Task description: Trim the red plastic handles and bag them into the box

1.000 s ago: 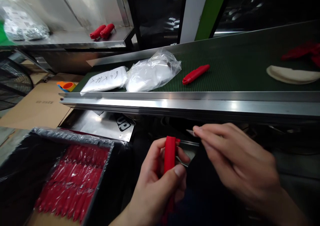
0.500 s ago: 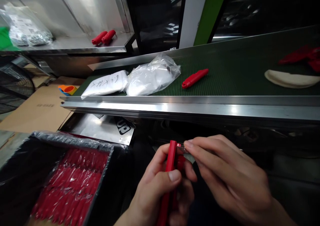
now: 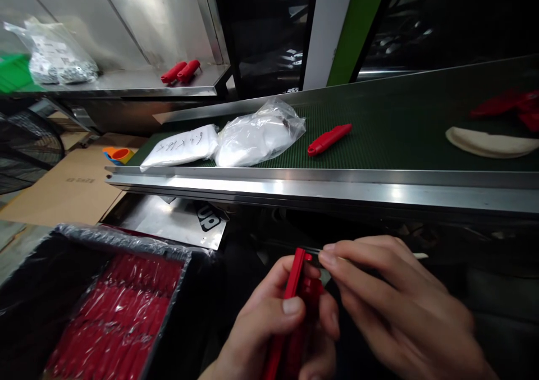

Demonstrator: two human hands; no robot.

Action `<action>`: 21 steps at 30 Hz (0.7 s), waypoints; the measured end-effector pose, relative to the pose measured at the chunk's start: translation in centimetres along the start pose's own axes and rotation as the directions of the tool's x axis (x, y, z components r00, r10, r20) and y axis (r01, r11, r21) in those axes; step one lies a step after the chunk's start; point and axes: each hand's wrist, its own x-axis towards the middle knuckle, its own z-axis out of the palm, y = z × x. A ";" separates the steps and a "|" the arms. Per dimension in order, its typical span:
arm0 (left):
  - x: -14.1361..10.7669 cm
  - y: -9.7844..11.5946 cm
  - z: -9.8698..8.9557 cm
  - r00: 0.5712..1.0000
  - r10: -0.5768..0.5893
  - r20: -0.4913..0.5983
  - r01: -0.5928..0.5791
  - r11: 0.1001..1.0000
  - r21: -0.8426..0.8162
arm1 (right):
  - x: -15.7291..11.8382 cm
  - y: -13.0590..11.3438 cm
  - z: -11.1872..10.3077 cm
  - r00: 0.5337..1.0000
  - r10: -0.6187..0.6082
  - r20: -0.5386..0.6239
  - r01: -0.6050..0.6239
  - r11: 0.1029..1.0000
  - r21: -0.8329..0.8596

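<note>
My left hand (image 3: pixel 273 318) is closed around a long red plastic casing (image 3: pixel 296 273), thumb pressed along its side and the upper end pointing up. Beside that end, my right hand (image 3: pixel 391 296) pinches a thin metal blade (image 3: pixel 315 251) between thumb and fingertips. Most of the blade is covered by the fingers, and I cannot tell whether it touches the casing. A pale tip pokes out behind the right hand. Beyond both hands, a similar red casing (image 3: pixel 329 140) lies on the green conveyor belt (image 3: pixel 391 138).
A metal rail (image 3: pixel 337 182) edges the belt. Clear plastic bags (image 3: pixel 256 136) and a cream curved piece (image 3: pixel 490 142) lie on it. At lower left stands a lined box (image 3: pixel 189 262) of wrapped red pieces (image 3: pixel 122 301). Two red casings (image 3: pixel 181 72) sit on a steel shelf (image 3: pixel 138 82).
Both hands have shifted slightly right and down in view. The blade, broad beside the casing's top earlier, now shows only as a thin strip, and the right fingertips are a little farther from the casing.
</note>
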 end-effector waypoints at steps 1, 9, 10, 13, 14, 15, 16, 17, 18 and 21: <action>0.0 -0.1 -0.1 1.000 0.007 0.006 -0.007 1.000 -0.006 | 0.0 0.0 0.0 1.000 -0.005 -0.008 0.005 1.000 -0.008; -0.2 0.2 0.3 0.999 -0.009 0.033 0.010 1.000 -0.024 | -0.1 0.2 0.1 1.000 -0.029 -0.001 0.029 0.999 -0.033; -0.2 0.3 0.4 0.999 -0.018 0.037 0.019 0.999 -0.026 | -0.1 0.2 0.1 0.999 -0.033 -0.003 0.033 0.999 -0.037; -0.1 0.2 0.6 0.998 -0.004 0.064 0.008 0.997 -0.077 | -0.3 0.3 0.1 0.999 -0.048 -0.010 0.048 0.997 -0.054; -0.1 0.1 0.6 0.997 0.016 0.082 -0.007 0.994 -0.105 | -0.3 0.3 0.2 0.999 -0.047 -0.016 0.046 0.997 -0.062; 0.0 -0.1 0.6 0.995 0.033 0.099 -0.020 0.991 -0.134 | -0.3 0.3 0.2 0.999 -0.046 -0.020 0.044 0.997 -0.070; 0.0 -0.2 0.6 0.993 0.043 0.108 -0.025 0.987 -0.161 | -0.3 0.3 0.2 0.999 -0.046 -0.023 0.044 0.996 -0.075; 0.0 -0.4 0.5 0.993 0.045 0.109 -0.024 0.982 -0.189 | -0.3 0.3 0.2 0.998 -0.047 -0.028 0.045 0.996 -0.078; -0.1 -0.5 0.5 0.993 0.046 0.107 -0.021 0.975 -0.220 | -0.2 0.3 0.2 0.998 -0.043 -0.039 0.040 0.996 -0.078; -0.7 -0.6 0.4 0.998 -0.058 0.027 0.063 0.957 -0.283 | 0.0 0.2 -0.1 0.983 0.052 -0.178 -0.068 0.994 -0.085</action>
